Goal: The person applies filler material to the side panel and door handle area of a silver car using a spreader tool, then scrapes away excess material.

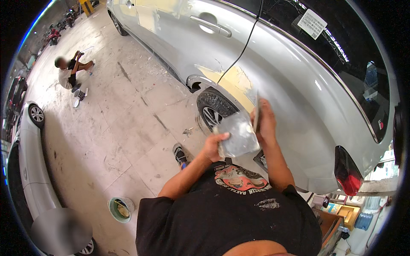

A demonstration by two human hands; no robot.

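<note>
My left hand [215,145] grips a flat, smeared grey plate [240,137] at its left edge, with the thumb on top. In my right hand [267,120] is a thin flat blade, seems a body filler spreader [257,110], held nearly edge-on to the view just right of the plate. Both are in front of the silver car's rear side panel [288,96]. Pale yellow body filler [235,80] covers a patch above the rear wheel arch, close beyond the spreader's tip. The rear wheel [214,108] is partly behind the plate.
A pail [121,209] with a yellowish item inside stands on the floor at lower left. Another person [68,72] crouches at far left near small containers [79,94]. A second silver car [35,160] lines the left side. A black cable [245,48] hangs over the car's side.
</note>
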